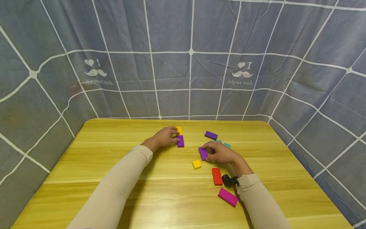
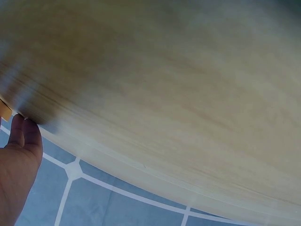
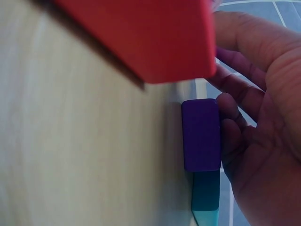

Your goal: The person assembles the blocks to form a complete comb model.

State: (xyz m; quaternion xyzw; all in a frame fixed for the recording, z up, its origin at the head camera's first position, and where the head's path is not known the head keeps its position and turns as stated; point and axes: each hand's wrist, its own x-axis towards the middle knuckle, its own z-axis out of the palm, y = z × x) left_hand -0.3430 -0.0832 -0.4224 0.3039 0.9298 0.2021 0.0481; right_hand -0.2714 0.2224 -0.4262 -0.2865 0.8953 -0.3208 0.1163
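Observation:
My left hand [image 1: 164, 137] reaches to the far middle of the table. Its fingertips touch a yellow block [image 1: 179, 129], and its thumb rests at a purple block [image 1: 180, 142] set end to end with it. In the left wrist view only a corner of the yellow block [image 2: 5, 111] shows by the fingers. To the right, my right hand [image 1: 222, 153] pinches another purple block [image 1: 203, 154] between thumb and forefinger. In the right wrist view, a dark purple block [image 3: 202, 135] lies by the curled other fingers, in front of a teal block [image 3: 206, 190].
Beyond the right hand lie a purple block [image 1: 211, 135] and a small light-blue block [image 1: 227, 145]. A small yellow block [image 1: 196, 164], a red block [image 1: 217, 176] and a magenta block [image 1: 227, 197] are nearer. A grey curtain [image 1: 171, 70] hangs behind the wooden table [image 1: 94, 152].

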